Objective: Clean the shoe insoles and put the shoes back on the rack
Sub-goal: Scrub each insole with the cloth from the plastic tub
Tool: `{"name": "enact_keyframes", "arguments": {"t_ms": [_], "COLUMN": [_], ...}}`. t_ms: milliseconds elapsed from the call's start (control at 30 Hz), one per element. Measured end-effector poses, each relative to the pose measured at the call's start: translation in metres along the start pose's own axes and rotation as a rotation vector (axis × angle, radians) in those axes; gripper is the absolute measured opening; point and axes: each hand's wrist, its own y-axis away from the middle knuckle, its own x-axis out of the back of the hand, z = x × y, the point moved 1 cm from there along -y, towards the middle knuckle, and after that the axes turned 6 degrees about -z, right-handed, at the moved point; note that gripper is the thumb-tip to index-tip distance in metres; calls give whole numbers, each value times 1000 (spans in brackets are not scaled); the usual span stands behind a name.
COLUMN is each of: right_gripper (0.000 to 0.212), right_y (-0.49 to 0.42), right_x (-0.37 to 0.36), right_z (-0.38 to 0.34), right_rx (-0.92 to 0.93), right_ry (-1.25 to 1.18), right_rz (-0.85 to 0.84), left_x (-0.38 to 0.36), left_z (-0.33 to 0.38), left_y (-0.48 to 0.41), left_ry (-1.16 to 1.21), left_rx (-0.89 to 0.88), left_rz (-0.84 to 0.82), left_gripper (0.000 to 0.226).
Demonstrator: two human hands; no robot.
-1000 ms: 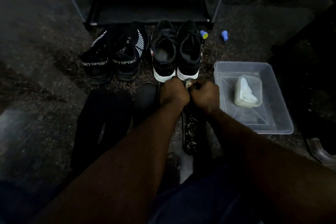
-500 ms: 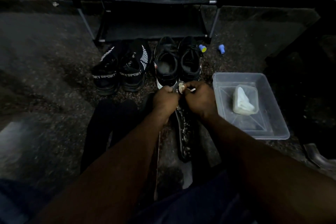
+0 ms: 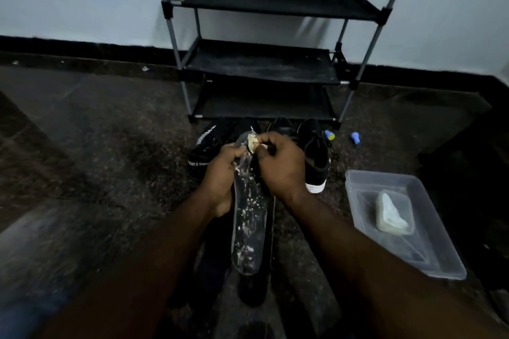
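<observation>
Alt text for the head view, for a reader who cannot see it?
Two hands hold up a dirt-flecked insole: left hand grips its edge, right hand presses a small pale wad at its tip. Shoes sit before an empty rack.

Both forearms were bare to the lower edge of the frame, with no sleeve, watch or band on either wrist. The left hand (image 3: pixel 220 173) and the right hand (image 3: pixel 281 165) wore no gloves or rings. Dark blue cloth showed at the lower left corner and between the arms.
</observation>
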Motion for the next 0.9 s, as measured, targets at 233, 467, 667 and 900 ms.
{"name": "enact_keyframes", "arguments": {"t_ms": [233,467,667,900], "right_gripper": [11,13,12,19], "right_y": [-8,-21,-34,-40], "right_x": [-28,-26,-21,-25], "right_z": [-35,-56,-72,-75], "right_rx": [70,155,193,228], "right_ry": [65,230,311,344], "right_rz": [62,130,170,160], "left_x": [17,21,23,19], "left_z": [28,46,52,58], "left_y": [13,-3,-12,-13], "left_ry": [194,230,313,312], "left_rx": [53,55,40,-25], "left_rz": [-176,-229,-271,-248], "left_gripper": [64,72,64,54]}}
